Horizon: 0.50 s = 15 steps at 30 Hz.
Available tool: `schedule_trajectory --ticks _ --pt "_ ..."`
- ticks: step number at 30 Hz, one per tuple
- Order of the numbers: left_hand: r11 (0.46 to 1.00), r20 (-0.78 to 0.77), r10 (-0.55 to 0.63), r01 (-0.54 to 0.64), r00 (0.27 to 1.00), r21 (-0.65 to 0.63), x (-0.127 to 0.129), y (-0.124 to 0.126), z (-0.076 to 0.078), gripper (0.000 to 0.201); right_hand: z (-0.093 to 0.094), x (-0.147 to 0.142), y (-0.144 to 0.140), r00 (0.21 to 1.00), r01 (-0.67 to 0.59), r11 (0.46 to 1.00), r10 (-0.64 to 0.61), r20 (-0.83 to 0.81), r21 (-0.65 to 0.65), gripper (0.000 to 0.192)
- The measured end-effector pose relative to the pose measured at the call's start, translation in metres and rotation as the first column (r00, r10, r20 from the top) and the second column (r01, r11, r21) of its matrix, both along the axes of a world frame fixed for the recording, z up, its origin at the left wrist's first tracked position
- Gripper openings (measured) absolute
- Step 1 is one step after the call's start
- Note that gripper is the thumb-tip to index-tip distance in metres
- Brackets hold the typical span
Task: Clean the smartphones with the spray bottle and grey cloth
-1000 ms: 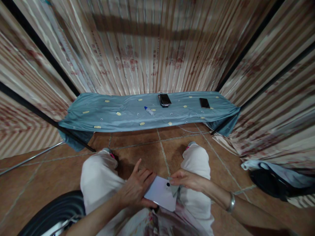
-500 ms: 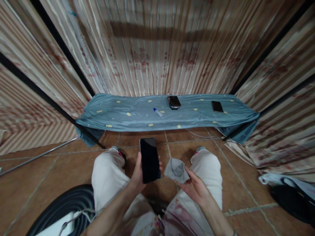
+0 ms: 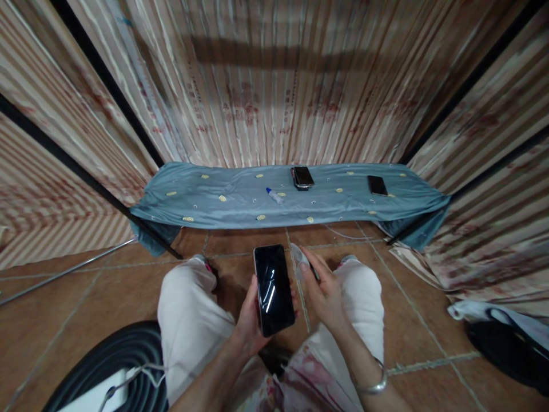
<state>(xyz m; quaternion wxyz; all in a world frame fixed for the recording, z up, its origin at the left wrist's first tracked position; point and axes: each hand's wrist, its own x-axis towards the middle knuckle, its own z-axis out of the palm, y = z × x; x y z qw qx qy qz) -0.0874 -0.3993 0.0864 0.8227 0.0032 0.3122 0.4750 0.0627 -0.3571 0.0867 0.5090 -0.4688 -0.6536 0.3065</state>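
A: Nearest first?
B: Left hand (image 3: 251,312) wrapped round black phone (image 3: 273,289), screen up, streak of glare on glass, held over the gap between the knees. Fingers closed on both long edges.

A: Other hand?
B: Right hand (image 3: 322,286) just beside phone's right edge, fingers loosely curled, pinching a small grey cloth (image 3: 299,258) at the fingertips. Cloth bunched, near phone's top right corner; touching or not, cannot tell. Metal bangle (image 3: 372,382) on that wrist.

A: Around them?
B: White trousers (image 3: 189,320), brown tiled floor (image 3: 77,320), black hose coil (image 3: 115,360) lower left, dark bag (image 3: 506,349) far right.

A: Further back?
B: Low bench under teal cloth (image 3: 214,200). On it: small bottle with blue cap (image 3: 274,195) lying flat, stacked phones (image 3: 302,177) near it, single dark phone (image 3: 377,185) well apart to the right. Striped curtain (image 3: 274,97) behind.
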Motion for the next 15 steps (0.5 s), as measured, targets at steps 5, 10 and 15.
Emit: schedule_trajectory --ticks 5,10,15 --pt "0.990 -0.044 0.131 -0.133 0.990 -0.041 0.009 -0.003 -0.002 0.049 -0.011 -0.030 -0.005 0.962 0.019 0.948 -0.104 0.253 0.317 0.036" --pt "0.979 -0.028 0.199 -0.200 0.980 -0.048 0.012 -0.001 -0.010 0.051 -0.026 -0.040 -0.014 0.924 -0.054 0.921 -0.101 0.369 0.386 0.047" --pt "0.972 -0.058 0.227 -0.230 0.972 -0.046 0.021 -0.006 -0.019 0.051 -0.017 -0.040 -0.006 0.935 -0.079 0.923 -0.063 0.349 0.377 0.049"
